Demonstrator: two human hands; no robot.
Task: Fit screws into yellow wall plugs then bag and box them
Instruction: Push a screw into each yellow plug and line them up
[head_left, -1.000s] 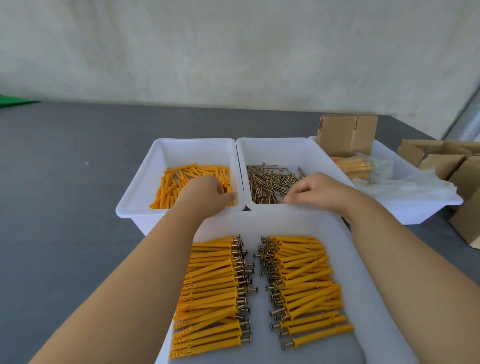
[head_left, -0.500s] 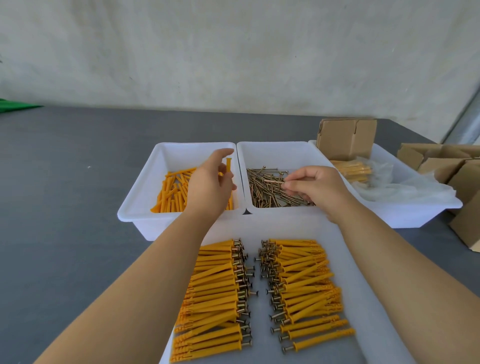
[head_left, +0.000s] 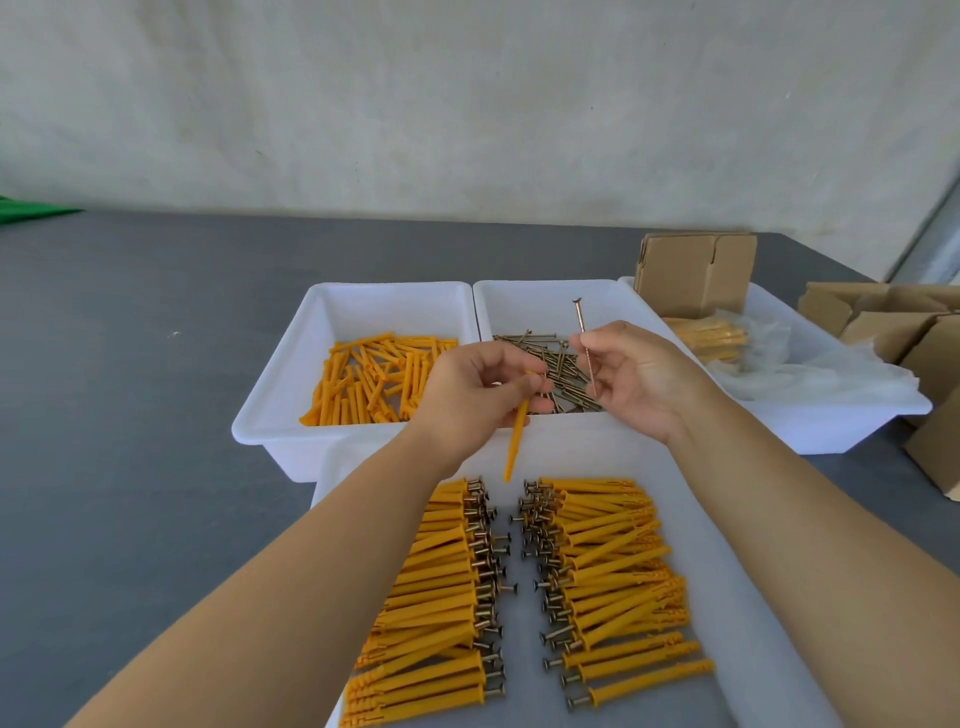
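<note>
Here, 1 light, stiff yellow wall plug (head_left: 517, 435) is pinched near its open end in the closed left hand (head_left: 480, 392) while 1 thin, rigid screw (head_left: 584, 347) is gripped mid-shank by the right hand (head_left: 631, 376), above the tray of finished pairs (head_left: 737, 587) on the desk (head_left: 130, 415).

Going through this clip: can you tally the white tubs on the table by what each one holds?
Tub of loose yellow plugs: 1
Tub of loose screws: 1
Tub of assembled plug-and-screw sets: 1
Tub of bagged sets and a cardboard box: 1
Total: 4 white tubs
</note>
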